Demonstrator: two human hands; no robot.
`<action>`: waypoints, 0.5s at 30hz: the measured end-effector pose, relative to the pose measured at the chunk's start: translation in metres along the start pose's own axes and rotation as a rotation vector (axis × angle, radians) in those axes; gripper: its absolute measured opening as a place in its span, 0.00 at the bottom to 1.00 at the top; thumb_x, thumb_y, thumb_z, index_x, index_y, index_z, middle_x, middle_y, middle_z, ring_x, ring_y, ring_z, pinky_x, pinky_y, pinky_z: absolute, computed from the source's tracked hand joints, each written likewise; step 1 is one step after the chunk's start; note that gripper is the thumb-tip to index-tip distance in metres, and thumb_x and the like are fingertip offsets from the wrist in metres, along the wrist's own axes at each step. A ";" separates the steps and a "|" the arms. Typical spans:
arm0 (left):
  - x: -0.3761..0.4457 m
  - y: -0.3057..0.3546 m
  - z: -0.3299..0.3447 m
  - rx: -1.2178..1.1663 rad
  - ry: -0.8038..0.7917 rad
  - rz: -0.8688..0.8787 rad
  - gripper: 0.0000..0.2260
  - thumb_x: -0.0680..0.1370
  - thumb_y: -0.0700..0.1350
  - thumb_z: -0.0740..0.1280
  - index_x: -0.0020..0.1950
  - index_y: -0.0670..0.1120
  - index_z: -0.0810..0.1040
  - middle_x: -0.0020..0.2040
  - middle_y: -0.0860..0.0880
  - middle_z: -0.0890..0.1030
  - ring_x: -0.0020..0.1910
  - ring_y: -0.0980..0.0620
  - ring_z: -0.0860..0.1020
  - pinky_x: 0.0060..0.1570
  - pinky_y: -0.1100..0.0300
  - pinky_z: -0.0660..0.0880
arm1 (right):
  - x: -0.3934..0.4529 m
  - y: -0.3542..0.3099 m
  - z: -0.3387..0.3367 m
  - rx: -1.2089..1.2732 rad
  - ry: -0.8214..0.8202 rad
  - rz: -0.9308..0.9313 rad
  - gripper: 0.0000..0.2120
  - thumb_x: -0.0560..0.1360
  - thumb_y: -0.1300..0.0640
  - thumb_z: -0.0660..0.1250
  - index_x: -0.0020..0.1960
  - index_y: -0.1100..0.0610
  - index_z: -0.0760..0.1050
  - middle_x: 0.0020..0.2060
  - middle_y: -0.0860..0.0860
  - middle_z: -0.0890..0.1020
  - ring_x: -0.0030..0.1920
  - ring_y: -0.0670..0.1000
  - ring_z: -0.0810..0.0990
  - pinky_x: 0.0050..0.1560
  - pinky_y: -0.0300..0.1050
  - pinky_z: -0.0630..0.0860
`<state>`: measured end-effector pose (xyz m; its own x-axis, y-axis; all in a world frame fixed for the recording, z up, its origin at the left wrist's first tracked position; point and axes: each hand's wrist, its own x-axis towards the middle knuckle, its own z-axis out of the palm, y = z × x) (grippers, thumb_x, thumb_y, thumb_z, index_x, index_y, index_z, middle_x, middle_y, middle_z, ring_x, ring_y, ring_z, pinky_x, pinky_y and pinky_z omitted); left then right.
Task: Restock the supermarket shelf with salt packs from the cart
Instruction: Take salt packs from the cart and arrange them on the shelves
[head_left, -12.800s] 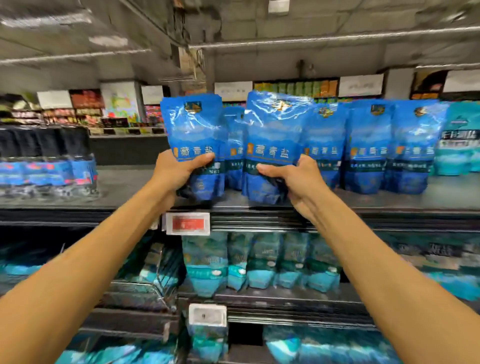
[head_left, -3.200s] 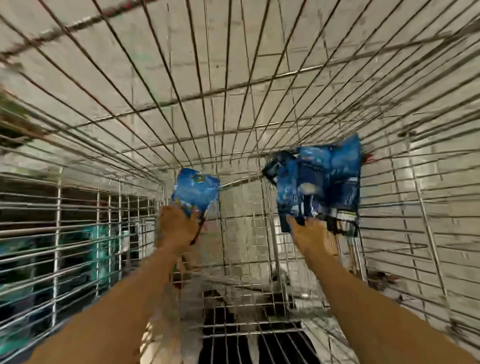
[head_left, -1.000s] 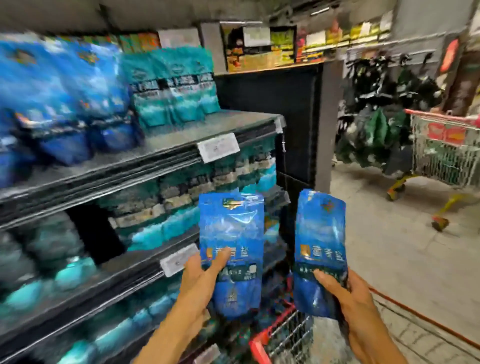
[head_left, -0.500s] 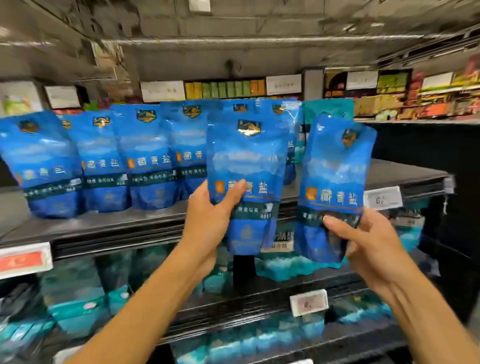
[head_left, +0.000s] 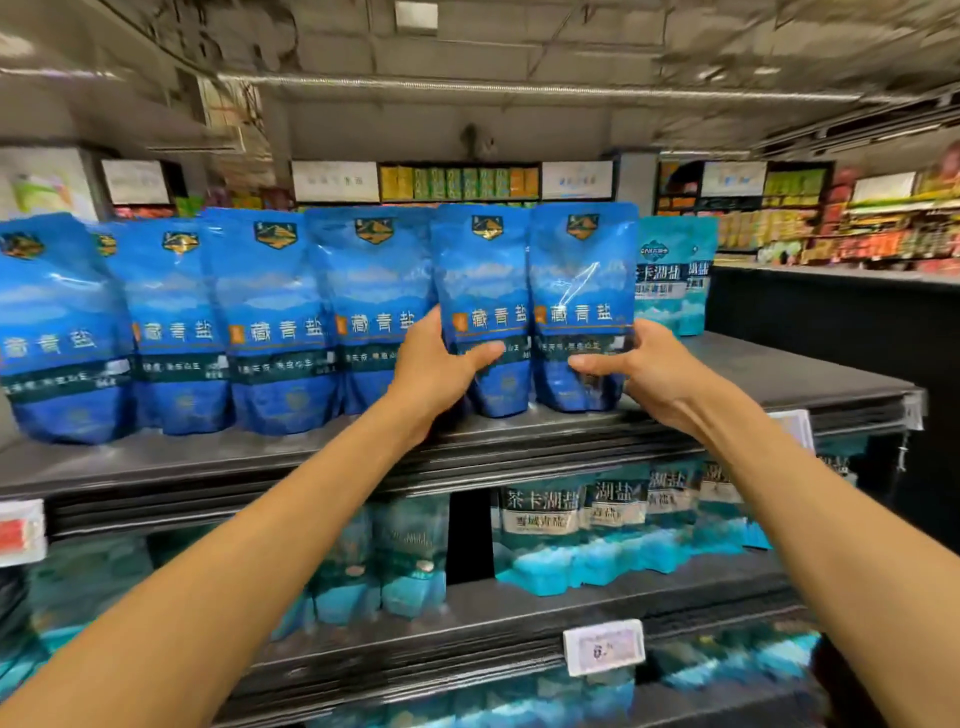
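Two blue salt packs stand upright side by side on the top shelf (head_left: 779, 379), at the right end of a row of several like blue packs (head_left: 275, 322). My left hand (head_left: 441, 364) grips the left pack (head_left: 483, 291) low down, thumb across its front. My right hand (head_left: 634, 364) grips the right pack (head_left: 582, 280) the same way. Both packs' bottoms sit at the shelf surface near its front edge. The cart is out of view.
Teal salt packs (head_left: 670, 280) stand just right of the held packs on the top shelf. More teal packs (head_left: 587, 530) fill the lower shelves. Price tags (head_left: 605, 647) hang on the shelf edges. Bare shelf top lies at the far right.
Both hands have lifted the two packs up and forward onto the top shelf, and the packs now stand close together at the right end of the blue row.
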<state>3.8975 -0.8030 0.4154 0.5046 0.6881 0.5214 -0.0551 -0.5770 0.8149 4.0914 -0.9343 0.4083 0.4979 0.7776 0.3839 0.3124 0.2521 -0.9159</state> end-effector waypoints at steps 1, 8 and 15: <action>-0.002 -0.002 -0.005 0.174 -0.019 0.031 0.17 0.68 0.48 0.80 0.50 0.48 0.76 0.51 0.49 0.83 0.50 0.49 0.80 0.52 0.54 0.77 | 0.001 0.000 -0.006 -0.104 -0.033 -0.009 0.17 0.68 0.66 0.76 0.57 0.61 0.80 0.47 0.53 0.87 0.47 0.50 0.86 0.45 0.39 0.81; -0.011 0.000 -0.006 0.857 -0.019 0.095 0.27 0.66 0.63 0.76 0.35 0.45 0.64 0.37 0.47 0.71 0.48 0.38 0.76 0.39 0.51 0.67 | 0.003 -0.004 -0.013 -0.489 0.037 -0.109 0.30 0.58 0.42 0.78 0.57 0.50 0.80 0.47 0.44 0.86 0.49 0.44 0.83 0.50 0.46 0.80; -0.012 0.003 0.001 0.888 -0.007 0.098 0.27 0.69 0.60 0.75 0.34 0.45 0.60 0.40 0.44 0.72 0.46 0.37 0.75 0.40 0.50 0.69 | 0.001 -0.001 -0.007 -0.565 0.083 -0.153 0.25 0.63 0.45 0.79 0.58 0.48 0.78 0.46 0.41 0.83 0.43 0.43 0.79 0.53 0.55 0.80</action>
<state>3.8919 -0.8138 0.4115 0.5380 0.6170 0.5744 0.5880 -0.7629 0.2688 4.0973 -0.9381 0.4108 0.4676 0.7036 0.5351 0.7569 -0.0061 -0.6535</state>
